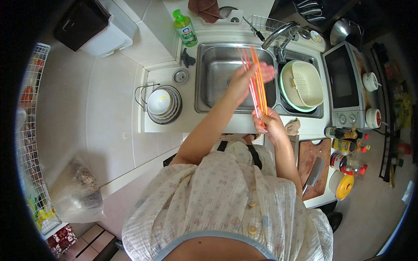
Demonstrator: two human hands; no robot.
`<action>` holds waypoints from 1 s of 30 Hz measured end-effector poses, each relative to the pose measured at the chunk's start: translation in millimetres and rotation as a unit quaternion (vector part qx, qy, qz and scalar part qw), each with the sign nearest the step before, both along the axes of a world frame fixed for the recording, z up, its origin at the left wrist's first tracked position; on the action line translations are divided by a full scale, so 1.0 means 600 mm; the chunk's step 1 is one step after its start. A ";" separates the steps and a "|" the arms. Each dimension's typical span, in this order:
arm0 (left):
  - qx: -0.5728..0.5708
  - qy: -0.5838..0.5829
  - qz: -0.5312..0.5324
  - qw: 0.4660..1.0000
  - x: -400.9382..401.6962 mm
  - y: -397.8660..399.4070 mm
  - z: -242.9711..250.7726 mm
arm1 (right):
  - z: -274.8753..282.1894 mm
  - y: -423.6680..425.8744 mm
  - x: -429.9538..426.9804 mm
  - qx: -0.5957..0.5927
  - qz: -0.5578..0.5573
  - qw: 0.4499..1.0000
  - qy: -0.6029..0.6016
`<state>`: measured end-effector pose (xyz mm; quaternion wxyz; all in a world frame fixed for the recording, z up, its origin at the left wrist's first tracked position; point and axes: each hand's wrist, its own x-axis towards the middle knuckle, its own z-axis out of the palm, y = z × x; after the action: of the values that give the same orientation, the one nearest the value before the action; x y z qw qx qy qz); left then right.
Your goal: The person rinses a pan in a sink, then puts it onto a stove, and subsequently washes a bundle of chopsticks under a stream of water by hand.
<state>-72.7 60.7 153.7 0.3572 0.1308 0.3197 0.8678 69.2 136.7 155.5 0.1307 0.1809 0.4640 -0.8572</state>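
A bundle of slender orange and pinkish-red sticks (260, 91), which look like chopsticks, slants up over the right part of the sink's large basin (215, 78). Its lower ends are gripped in my right hand (269, 123), just in front of the sink's front rim. Higher up, my left hand (248, 80) lies against the bundle, its thumb on the near side and its fingers stretched out to the right behind the sticks. Blur hides how firmly the left hand presses. The upper tips are blurred too, below and left of the chrome faucet (281, 36).
Cream and green plastic basins (308, 84) fill the smaller sink bowl. Stacked bowls (160, 101) stand left, below a green soap bottle (186, 29). At right are a microwave (344, 78), several sauce bottles (343, 145), and a cleaver (315, 171) on a wooden cutting board (305, 151).
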 end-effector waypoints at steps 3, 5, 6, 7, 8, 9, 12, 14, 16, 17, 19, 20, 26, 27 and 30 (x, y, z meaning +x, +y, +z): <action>0.003 -0.008 -0.062 0.998 0.047 -0.007 -0.009 | 0.002 0.002 0.000 -0.018 -0.022 0.999 0.015; -0.058 -0.001 -0.068 0.996 0.054 -0.011 -0.017 | 0.005 -0.001 0.001 -0.001 -0.028 1.000 0.013; -0.060 -0.006 -0.053 0.997 0.052 -0.013 -0.016 | 0.002 -0.005 0.002 -0.008 -0.043 0.998 0.033; -0.059 -0.006 -0.055 0.997 0.050 -0.012 -0.016 | 0.002 -0.010 0.002 -0.007 -0.045 0.998 0.033; -0.079 0.009 -0.049 0.996 0.048 -0.010 -0.016 | 0.002 -0.014 0.003 0.011 -0.064 0.997 0.039; -0.100 0.026 -0.040 0.994 0.044 -0.011 -0.014 | 0.004 -0.020 0.001 0.027 -0.080 0.995 0.047; -0.092 0.021 -0.027 0.995 0.023 -0.012 -0.005 | 0.001 -0.024 0.001 0.016 -0.061 0.997 0.040; -0.100 0.018 0.003 0.995 -0.001 -0.009 0.004 | -0.001 -0.024 0.004 -0.027 -0.037 0.999 0.019; -0.062 0.001 0.037 0.997 -0.038 -0.011 0.003 | -0.001 -0.024 0.005 -0.049 -0.021 0.999 0.011; -0.024 -0.015 0.073 0.997 -0.048 -0.013 0.002 | 0.000 -0.024 0.005 -0.072 -0.003 0.997 0.004; -0.023 -0.020 0.083 0.996 -0.044 -0.008 0.022 | 0.012 -0.025 0.001 -0.080 -0.001 0.997 0.004; -0.034 -0.004 0.082 0.996 -0.036 -0.006 0.025 | 0.018 -0.024 -0.001 -0.089 0.003 0.996 0.002; -0.209 0.165 0.037 0.963 0.037 -0.006 0.008 | 0.013 -0.010 -0.008 -0.175 -0.003 0.984 0.038; -0.218 0.125 0.006 0.968 0.045 -0.012 0.008 | 0.010 -0.008 -0.007 -0.177 -0.004 0.983 0.039; -0.208 0.079 -0.013 0.975 0.041 -0.016 0.000 | -0.003 -0.008 -0.004 -0.233 0.019 0.972 0.027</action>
<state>-48.2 51.2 153.7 0.3616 0.1259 0.5183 0.7647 66.8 131.9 153.8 0.1731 0.1135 0.2582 -0.9436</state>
